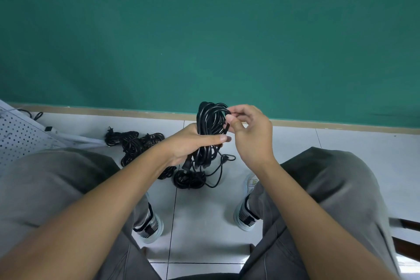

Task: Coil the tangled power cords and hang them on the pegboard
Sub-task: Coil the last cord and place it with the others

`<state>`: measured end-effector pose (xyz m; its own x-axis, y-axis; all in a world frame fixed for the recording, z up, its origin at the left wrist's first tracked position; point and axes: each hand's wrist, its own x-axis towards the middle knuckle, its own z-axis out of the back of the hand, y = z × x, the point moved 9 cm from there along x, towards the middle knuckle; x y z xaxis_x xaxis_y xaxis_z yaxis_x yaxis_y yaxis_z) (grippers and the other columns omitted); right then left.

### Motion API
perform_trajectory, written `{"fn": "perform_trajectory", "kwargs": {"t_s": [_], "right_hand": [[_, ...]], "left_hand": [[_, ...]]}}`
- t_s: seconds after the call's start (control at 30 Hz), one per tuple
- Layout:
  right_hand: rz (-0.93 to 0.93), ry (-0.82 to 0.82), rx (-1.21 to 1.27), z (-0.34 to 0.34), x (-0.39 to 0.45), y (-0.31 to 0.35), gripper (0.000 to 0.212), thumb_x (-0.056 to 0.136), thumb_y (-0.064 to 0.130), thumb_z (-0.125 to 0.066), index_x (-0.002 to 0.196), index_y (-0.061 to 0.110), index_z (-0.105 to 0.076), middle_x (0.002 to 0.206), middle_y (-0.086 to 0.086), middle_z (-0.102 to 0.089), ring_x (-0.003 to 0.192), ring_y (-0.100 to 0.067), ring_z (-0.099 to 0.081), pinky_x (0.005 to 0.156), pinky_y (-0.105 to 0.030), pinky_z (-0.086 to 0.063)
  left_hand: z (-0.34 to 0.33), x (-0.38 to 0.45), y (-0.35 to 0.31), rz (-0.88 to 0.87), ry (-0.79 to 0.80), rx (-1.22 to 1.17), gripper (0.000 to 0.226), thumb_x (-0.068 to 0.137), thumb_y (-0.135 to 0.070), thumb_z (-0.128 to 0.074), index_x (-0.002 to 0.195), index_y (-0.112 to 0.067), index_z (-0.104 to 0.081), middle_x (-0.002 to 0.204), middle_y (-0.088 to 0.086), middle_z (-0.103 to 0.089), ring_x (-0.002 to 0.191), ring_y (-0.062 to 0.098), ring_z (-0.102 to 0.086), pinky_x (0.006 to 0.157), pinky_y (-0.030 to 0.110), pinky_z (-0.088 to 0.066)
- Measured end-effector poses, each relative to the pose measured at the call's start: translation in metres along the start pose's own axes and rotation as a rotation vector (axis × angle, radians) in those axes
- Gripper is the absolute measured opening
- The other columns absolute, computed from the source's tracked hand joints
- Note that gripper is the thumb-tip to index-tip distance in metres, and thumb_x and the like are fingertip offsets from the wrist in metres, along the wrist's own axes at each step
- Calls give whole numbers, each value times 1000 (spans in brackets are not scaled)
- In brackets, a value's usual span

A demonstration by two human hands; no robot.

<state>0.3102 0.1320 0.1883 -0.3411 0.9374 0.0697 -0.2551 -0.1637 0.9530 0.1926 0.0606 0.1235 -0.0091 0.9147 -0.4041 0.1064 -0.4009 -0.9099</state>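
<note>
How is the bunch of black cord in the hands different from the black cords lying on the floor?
The held cord bundle is up in the air, gripped around its middle by the left hand; the floor cords lie on the tiles untouched. The held cord bundle forms one long upright loop, with the right hand pinching a strand at its top; the floor cords sprawl in several clumps. Both are black.

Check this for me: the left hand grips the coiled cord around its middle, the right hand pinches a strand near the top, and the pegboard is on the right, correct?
Not quite. The head view shows the pegboard on the left, not the right. The left hand does grip the cord around its middle, and the right hand pinches a strand near the top.
</note>
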Motion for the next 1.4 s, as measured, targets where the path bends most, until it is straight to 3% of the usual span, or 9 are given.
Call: {"fn": "perform_trajectory", "kwargs": {"t_s": [0.2, 0.33, 0.5, 0.73, 0.9, 1.03, 1.17, 1.33, 1.4], "right_hand": [[113, -69, -200, 7, -1, 9, 11, 89, 17, -77, 90, 26, -71, 86, 9, -67, 90, -4, -58, 74, -3, -40], [-69, 29, -119, 0, 4, -12, 16, 98, 39, -65, 105, 25, -68, 92, 8, -68, 85, 0, -61, 86, -20, -49], [-333, 491, -23, -53, -31, -44, 82, 87, 85, -14, 113, 34, -73, 114, 7, -75, 112, -10, -67, 106, -44, -51], [-394, 714, -89, -71, -47, -44, 84, 94, 80, -16, 115, 19, -71, 91, -6, -78, 90, -19, -74, 104, -40, -49], [-209, 697, -146, -62, -42, -36, 20, 99, 21, -66, 100, 2, -73, 75, -3, -59, 67, -15, -54, 75, -27, -45], [-103, 657, -148, -53, -35, -24, 27, 97, 1, -60, 99, 25, -74, 79, 12, -70, 70, -8, -54, 74, -19, -47], [-70, 487, -43, -35, -21, -10, 19, 99, 3, -61, 99, 19, -69, 83, 2, -75, 72, -12, -62, 81, -24, -53], [-174, 196, -25, -8, -3, -15, 38, 67, 26, -95, 90, 18, -66, 81, 1, -70, 70, -12, -63, 75, -25, -54], [-192, 159, -66, -7, -2, -19, 44, 61, 33, -98, 88, 18, -67, 81, 2, -67, 68, -10, -60, 72, -25, -54]], "left_hand": [[-13, 0, 12, 64, 49, -123, 23, 96, -19, -73, 108, -2, -65, 96, 14, -72, 102, 29, -74, 80, 36, -58], [-15, 0, 10, 48, -7, -278, 10, 89, -28, -80, 83, -21, -76, 82, 2, -65, 83, 25, -68, 84, 44, -54], [19, 1, -10, -59, -209, -520, 40, 83, -47, -71, 100, -12, -65, 92, 5, -68, 95, 22, -68, 82, 33, -61], [74, -2, 4, -47, -555, -584, 53, 77, -62, -74, 97, -15, -59, 79, 3, -63, 72, 19, -65, 67, 31, -56], [103, -6, -6, -174, -754, -137, 38, 92, -41, -76, 79, -17, -50, 71, 1, -48, 62, 14, -46, 63, 29, -43], [83, -2, -15, -280, -635, 141, 44, 93, -33, -75, 73, -21, -39, 67, -6, -38, 58, 9, -36, 58, 21, -36], [54, 5, -6, -188, -422, 202, 45, 98, -50, -64, 74, -20, -42, 67, 2, -43, 63, 18, -45, 67, 35, -39], [17, -3, -7, -138, -223, 178, 67, 90, -80, -41, 106, -22, -71, 100, 6, -74, 92, 14, -67, 95, 37, -53], [5, -5, -7, -111, -119, 17, 63, 77, -88, -55, 99, -33, -75, 90, 4, -69, 77, 14, -65, 78, 33, -53]]}}
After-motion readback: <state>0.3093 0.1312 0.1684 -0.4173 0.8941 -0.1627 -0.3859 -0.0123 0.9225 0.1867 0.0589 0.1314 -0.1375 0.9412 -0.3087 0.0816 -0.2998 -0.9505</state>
